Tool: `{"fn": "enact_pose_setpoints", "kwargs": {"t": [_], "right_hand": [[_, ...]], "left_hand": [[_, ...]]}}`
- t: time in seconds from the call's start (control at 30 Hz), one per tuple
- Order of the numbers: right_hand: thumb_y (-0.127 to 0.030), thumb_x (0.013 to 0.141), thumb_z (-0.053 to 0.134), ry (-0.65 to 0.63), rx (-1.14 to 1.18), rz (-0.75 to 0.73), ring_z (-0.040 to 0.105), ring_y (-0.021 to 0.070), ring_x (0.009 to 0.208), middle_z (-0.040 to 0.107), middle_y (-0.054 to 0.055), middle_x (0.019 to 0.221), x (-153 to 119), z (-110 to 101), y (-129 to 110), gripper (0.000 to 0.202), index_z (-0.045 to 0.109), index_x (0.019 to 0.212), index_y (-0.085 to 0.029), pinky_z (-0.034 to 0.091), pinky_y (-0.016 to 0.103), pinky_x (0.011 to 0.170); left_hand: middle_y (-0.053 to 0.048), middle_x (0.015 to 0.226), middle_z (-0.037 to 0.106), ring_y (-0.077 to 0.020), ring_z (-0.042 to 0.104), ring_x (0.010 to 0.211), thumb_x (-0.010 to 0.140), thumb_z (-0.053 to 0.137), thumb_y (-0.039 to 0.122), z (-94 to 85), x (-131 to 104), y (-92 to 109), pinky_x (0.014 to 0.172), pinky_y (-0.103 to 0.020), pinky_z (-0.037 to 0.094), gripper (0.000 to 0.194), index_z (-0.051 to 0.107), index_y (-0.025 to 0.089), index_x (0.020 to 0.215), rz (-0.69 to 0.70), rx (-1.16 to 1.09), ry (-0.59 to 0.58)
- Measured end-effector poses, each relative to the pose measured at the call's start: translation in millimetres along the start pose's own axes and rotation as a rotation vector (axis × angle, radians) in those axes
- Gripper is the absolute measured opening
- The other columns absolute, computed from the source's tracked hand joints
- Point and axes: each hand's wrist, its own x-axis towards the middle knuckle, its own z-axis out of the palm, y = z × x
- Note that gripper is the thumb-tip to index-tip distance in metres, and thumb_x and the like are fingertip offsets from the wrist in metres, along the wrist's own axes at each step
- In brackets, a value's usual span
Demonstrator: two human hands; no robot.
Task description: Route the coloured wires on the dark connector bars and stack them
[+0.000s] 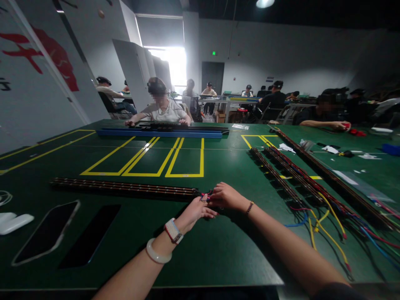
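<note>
A long dark strip assembly with coppery rods (pixel 131 186) lies across the green table in front of me. At its right end, short thin wires (pixel 204 196), with some red and blue showing, sit between my hands. My left hand (pixel 196 211) comes from below, thumb and index finger closed on these wires while its other fingers stretch out to the right. From the right, my right hand (pixel 227 196) meets it, with the fingertips pinched at the same wires. The exact ends of the wires are hidden by my fingers.
Similar strips (pixel 276 175) with yellow, blue and red leads lie at right, beside a longer strip (pixel 331 175). Two phones (pixel 46 231) (pixel 90 235) and a white case (pixel 15 223) are at left. Across the table, a person (pixel 164 108) works behind a blue rail (pixel 162 133).
</note>
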Motion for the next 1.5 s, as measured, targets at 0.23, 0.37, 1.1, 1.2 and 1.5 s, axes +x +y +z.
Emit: {"fn": "enact_pose_setpoints", "kwargs": {"t": [0.23, 0.37, 1.1, 1.2, 1.5], "right_hand": [[-0.031, 0.096, 0.052, 0.043, -0.146, 0.100, 0.051, 0.0152, 0.072, 0.064, 0.005, 0.080, -2, -5, 11, 0.023, 0.070, 0.108, -0.023, 0.033, 0.028, 0.070], [-0.027, 0.094, 0.055, 0.150, -0.174, 0.215, 0.053, 0.0154, 0.074, 0.067, 0.005, 0.085, 1, 6, 18, 0.022, 0.069, 0.112, -0.026, 0.033, 0.029, 0.071], [-0.029, 0.090, 0.062, 0.236, -0.070, 0.309, 0.062, 0.0180, 0.090, 0.071, 0.007, 0.099, 0, 25, 28, 0.020, 0.069, 0.107, -0.022, 0.040, 0.031, 0.082], [-0.029, 0.092, 0.059, 0.239, -0.065, 0.318, 0.062, 0.0176, 0.089, 0.072, 0.007, 0.096, 0, 25, 29, 0.018, 0.070, 0.104, -0.022, 0.039, 0.030, 0.081], [-0.030, 0.094, 0.055, 0.198, -0.056, 0.337, 0.061, 0.0166, 0.085, 0.072, 0.005, 0.089, 2, 19, 24, 0.019, 0.071, 0.101, -0.022, 0.037, 0.029, 0.080]], "left_hand": [[-0.017, 0.100, 0.068, -0.0155, 0.069, 0.068, 0.097, 0.041, 0.033, -0.1, -2, 2, 0.064, -0.027, 0.052, 0.027, 0.049, 0.010, 0.109, 0.007, -0.019, 0.000], [-0.017, 0.098, 0.069, -0.0158, 0.069, 0.071, 0.096, 0.045, 0.033, -1.2, -1, 0, 0.066, -0.027, 0.052, 0.026, 0.052, 0.010, 0.105, 0.027, -0.028, -0.033], [-0.011, 0.088, 0.069, -0.0118, 0.069, 0.064, 0.099, 0.036, 0.022, 13.4, 0, 1, 0.060, -0.021, 0.053, 0.015, 0.045, 0.015, 0.089, 0.042, -0.152, 0.000], [-0.005, 0.076, 0.066, -0.0098, 0.064, 0.054, 0.099, 0.038, 0.031, 13.3, 0, 0, 0.054, -0.020, 0.050, 0.020, 0.046, 0.015, 0.089, 0.108, -0.080, 0.021], [0.002, 0.055, 0.057, -0.0101, 0.050, 0.041, 0.096, 0.035, 0.042, 1.8, 1, 5, 0.044, -0.021, 0.036, 0.034, 0.054, 0.015, 0.089, 0.158, 0.665, 0.183]]}}
